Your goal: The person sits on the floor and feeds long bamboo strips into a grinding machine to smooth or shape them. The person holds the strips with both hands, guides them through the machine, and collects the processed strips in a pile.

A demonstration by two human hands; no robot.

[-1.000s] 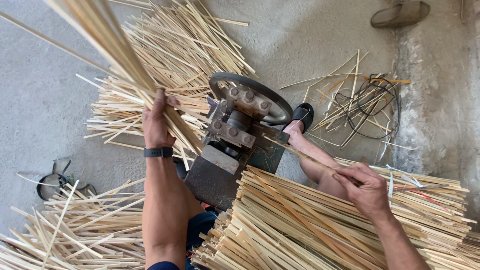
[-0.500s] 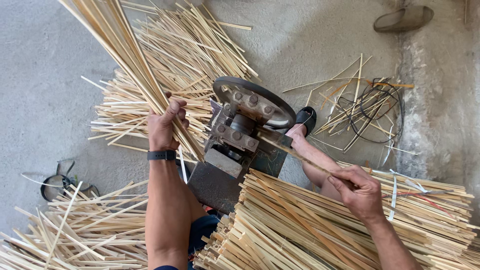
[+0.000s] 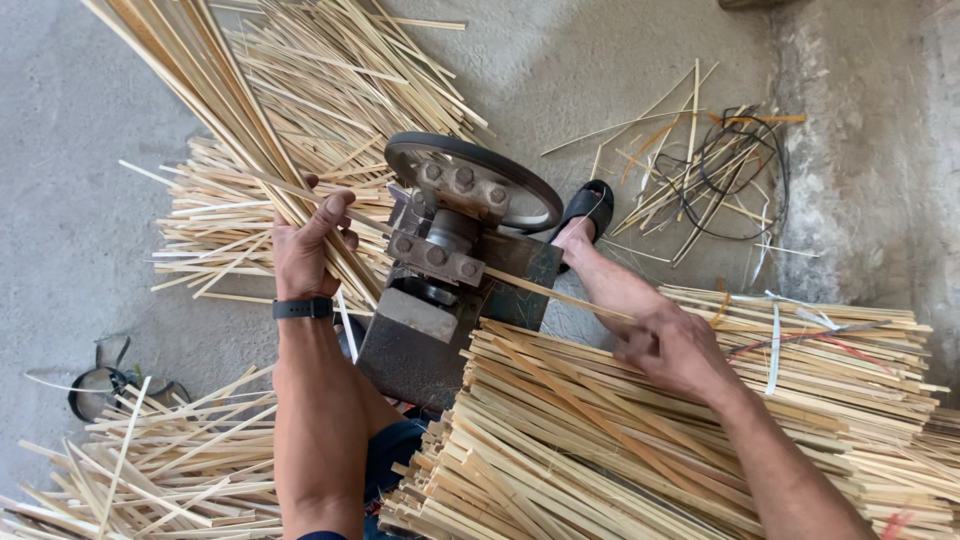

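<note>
The left hand (image 3: 308,245), left of centre, has its fingers closed around a bundle of bamboo strips (image 3: 215,110) that slants up to the upper left of the frame; a black watch (image 3: 303,308) sits on its wrist. Just right of it, at the centre, stands a dark metal machine (image 3: 440,290) with a black wheel (image 3: 472,180) and bolted rollers on top. The right hand (image 3: 675,345), right of centre, pinches a single strip (image 3: 555,293) between its fingers, and the strip's far end lies at the machine's rollers. Under this hand a thick stack (image 3: 600,450) of strips fills the lower right, tied with pale bands. Loose strips (image 3: 330,90) lie heaped on the concrete floor (image 3: 70,150) behind the machine, and more at lower left. A foot in a black sandal (image 3: 585,212) rests beside the wheel. A tangle of wire (image 3: 730,170) lies at upper right.
</note>
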